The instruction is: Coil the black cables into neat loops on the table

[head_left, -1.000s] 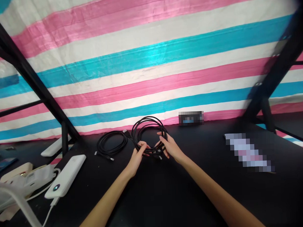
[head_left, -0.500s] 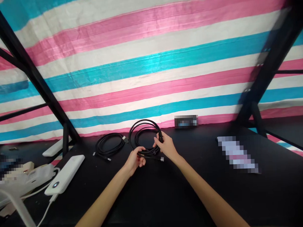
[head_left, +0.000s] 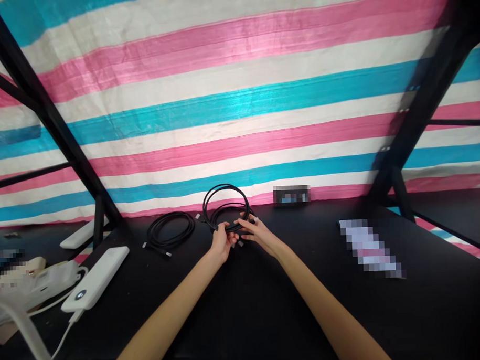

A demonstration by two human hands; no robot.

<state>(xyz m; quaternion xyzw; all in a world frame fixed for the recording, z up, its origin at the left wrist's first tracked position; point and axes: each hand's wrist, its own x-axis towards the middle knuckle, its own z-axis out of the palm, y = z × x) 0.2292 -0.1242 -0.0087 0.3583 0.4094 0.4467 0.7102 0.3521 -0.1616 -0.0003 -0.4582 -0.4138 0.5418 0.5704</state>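
Note:
A coiled black cable (head_left: 204,202) is raised off the table, tilted up on edge. My left hand (head_left: 223,243) pinches the bottom of its loops between thumb and fingers. At the loops' lower right, my right hand (head_left: 261,238) has its thumb and fingertips closed on the cable, and a pale connector end shows by its fingers. Behind the hands, a second black cable coil (head_left: 232,205) lies on the table, partly hidden. A third black cable coil (head_left: 148,231) rests to the left, with its silver plugs (head_left: 168,254) near the front.
The black table (head_left: 245,316) backs onto a striped sheet (head_left: 237,106). On the left lie a white power bank (head_left: 96,279) with a white cable plugged in and a white power strip (head_left: 50,281). A blurred packet (head_left: 370,249) lies right; a small dark box (head_left: 291,195) stands behind.
The raised coil has tilted more upright, away from the coil behind it. My left hand has moved right and up; the two hands are closer together, and my right fingers have shifted lower on the loops.

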